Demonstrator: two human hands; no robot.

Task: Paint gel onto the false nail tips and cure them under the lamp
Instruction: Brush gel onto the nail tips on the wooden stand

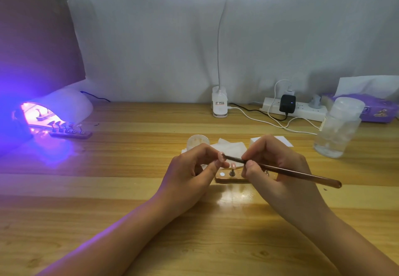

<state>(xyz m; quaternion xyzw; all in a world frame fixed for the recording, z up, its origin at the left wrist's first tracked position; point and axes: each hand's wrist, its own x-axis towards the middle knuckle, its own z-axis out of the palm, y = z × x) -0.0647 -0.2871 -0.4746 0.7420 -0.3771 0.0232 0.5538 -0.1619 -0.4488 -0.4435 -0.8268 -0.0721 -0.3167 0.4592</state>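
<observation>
Over the tabletop (129, 189), the left hand (190, 174) pinches a nail tip (221, 157) between thumb and fingers, just above a small stand (228, 179) where a second tip (233, 165) sits upright. The right hand (274, 167) grips a brush (291, 173) like a pen, its bristle end meeting the nail tip. Far left, the lamp (64, 105) glows violet, with a rack (71, 134) of tips at its mouth.

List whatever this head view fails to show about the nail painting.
Bristles of the brush: head view, too small and blurred against the nail tip pinched by the left hand; gel cannot be told.
Right end of the wooden holder: head view, hidden behind the right hand.
Inside of the curing lamp: head view, washed out by violet glare.
Contents of the small jar: head view, blurred.
</observation>
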